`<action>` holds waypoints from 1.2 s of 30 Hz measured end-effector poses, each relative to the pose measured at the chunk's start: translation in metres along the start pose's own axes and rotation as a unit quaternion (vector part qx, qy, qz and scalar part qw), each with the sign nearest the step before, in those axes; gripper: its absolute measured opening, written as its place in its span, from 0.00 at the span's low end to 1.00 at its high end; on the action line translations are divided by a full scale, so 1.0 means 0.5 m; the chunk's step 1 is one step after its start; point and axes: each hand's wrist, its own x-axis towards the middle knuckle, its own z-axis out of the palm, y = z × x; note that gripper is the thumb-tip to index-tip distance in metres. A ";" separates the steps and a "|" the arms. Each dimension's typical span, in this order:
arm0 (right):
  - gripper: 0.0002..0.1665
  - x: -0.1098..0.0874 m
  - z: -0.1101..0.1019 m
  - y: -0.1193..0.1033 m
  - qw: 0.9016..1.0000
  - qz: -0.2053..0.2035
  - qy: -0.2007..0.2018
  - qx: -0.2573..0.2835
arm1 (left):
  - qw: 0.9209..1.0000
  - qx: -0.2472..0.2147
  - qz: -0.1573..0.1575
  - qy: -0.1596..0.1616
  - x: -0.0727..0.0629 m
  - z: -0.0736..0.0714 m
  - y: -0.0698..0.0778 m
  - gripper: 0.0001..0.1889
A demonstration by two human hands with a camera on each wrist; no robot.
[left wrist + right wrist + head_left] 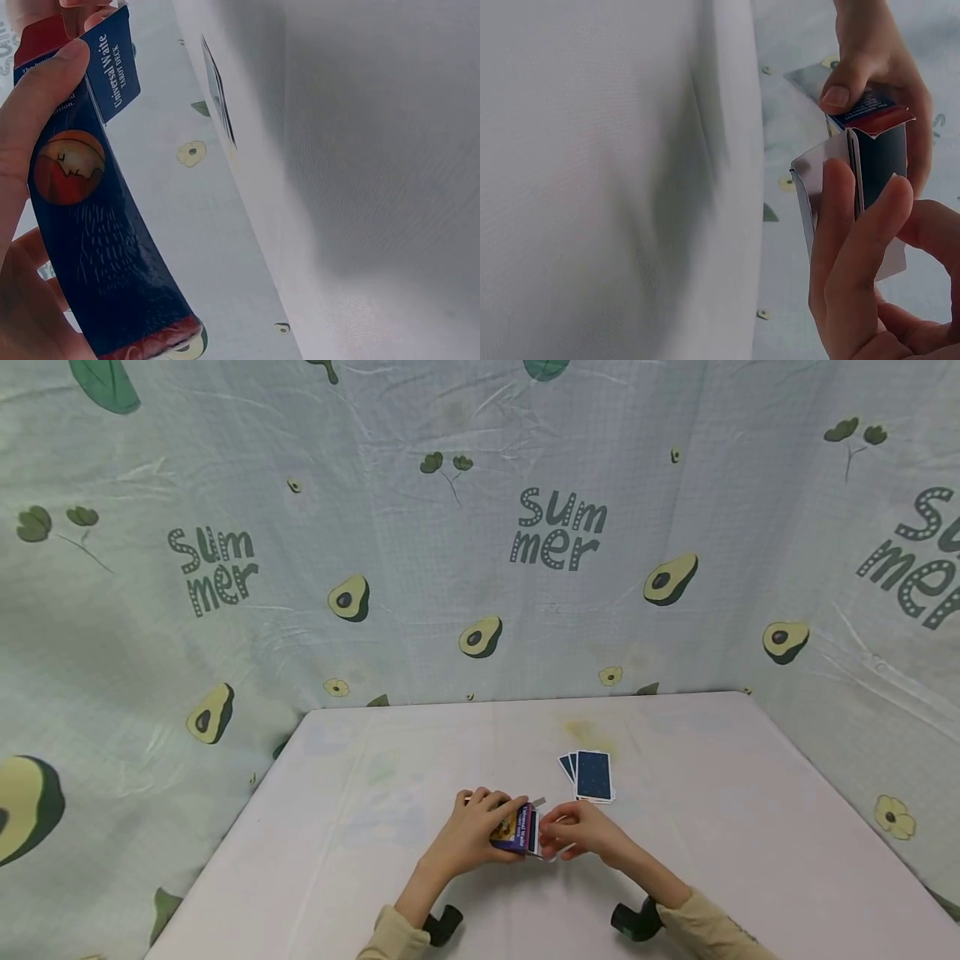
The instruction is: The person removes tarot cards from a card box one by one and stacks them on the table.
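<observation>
My left hand [474,835] grips a dark blue tarot deck box [112,240] around its sides, with the thumb near the flap end. The box is tilted, and its open end faces my right hand [588,833]. A lettered side flap [112,64] and a red-edged flap stick out there. In the right wrist view, dark-backed tarot cards [881,161] show at the opening beside a white flap [810,176]. My right fingers are bent around the cards' end; fingers and flap partly hide their grip.
Beyond my right hand, several dark blue-backed cards [593,775] lie slightly fanned on the white-covered table [360,860]. A printed cloth [420,543] hangs behind the table and at its sides. Black wrist devices [637,920] sit under both forearms.
</observation>
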 end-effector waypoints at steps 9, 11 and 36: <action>0.20 0.003 0.012 -0.008 1.000 0.012 0.011 0.000 | 1.000 0.003 -0.002 -0.004 -0.002 -0.006 0.000 0.38; 0.20 0.003 0.013 -0.009 1.000 0.015 0.012 -0.002 | 1.000 0.002 -0.002 -0.004 -0.003 -0.006 0.000 0.38; 0.18 0.014 0.021 -0.009 0.997 0.057 0.029 -0.035 | 1.000 0.004 0.013 0.009 0.003 0.001 -0.004 0.38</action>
